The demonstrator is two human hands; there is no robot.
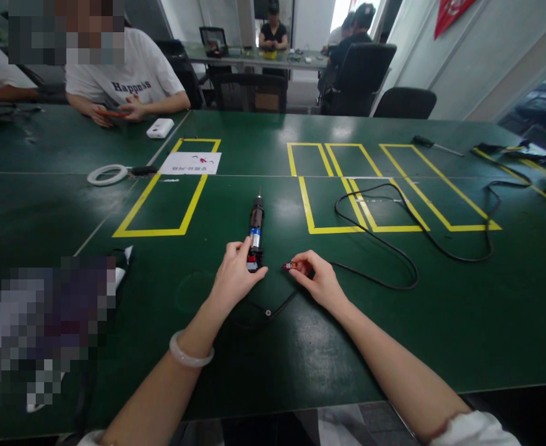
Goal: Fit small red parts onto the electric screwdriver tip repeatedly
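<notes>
An electric screwdriver [255,226] lies on the green table with its thin bit pointing away from me. Its body is dark, with a blue and silver band and a red part at the near end. My left hand [234,274] is closed around that near end, thumb on the right side. Just to the right, my right hand [317,277] pinches a small red and orange piece [290,266], apart from the screwdriver; its exact kind is too small to make out. A black cable [375,280] runs behind my right hand, and a small round metal end [268,313] lies below the hands.
Yellow tape outlines [338,230] mark the green table [440,334]. The cable loops across the right side, near another screwdriver [435,145]. A paper sheet [190,163], a white cable coil [107,174] and a white box [160,128] lie left. A person [129,80] sits opposite.
</notes>
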